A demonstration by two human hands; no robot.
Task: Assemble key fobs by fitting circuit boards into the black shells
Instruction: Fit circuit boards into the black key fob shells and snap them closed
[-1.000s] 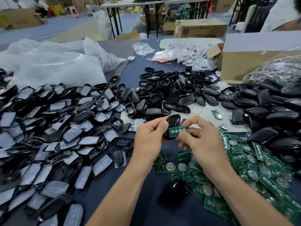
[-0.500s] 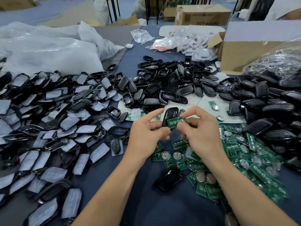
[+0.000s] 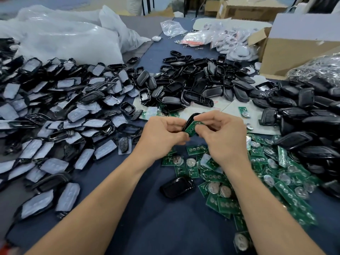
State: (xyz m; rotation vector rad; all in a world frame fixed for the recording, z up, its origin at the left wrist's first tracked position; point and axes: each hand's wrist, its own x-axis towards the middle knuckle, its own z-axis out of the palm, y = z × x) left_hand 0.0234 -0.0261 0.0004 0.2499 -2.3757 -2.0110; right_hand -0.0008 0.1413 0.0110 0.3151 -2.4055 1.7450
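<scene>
Green circuit board (image 3: pixel 191 128) pinched by right hand (image 3: pixel 226 138) against black shell (image 3: pixel 190 119) — left hand (image 3: pixel 161 137) grips shell, fingers curled.

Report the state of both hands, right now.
Left hand: closed, holding the glossy black plastic fob shell.
Right hand: closed, pinching the small green rectangular circuit board.

- The left hand (image 3: pixel 161 137) now curls its pointing finger in around the black shell (image 3: pixel 189 119).
- The right hand (image 3: pixel 224 137) tips the green circuit board (image 3: pixel 192 127) more slanted against the shell.
</scene>
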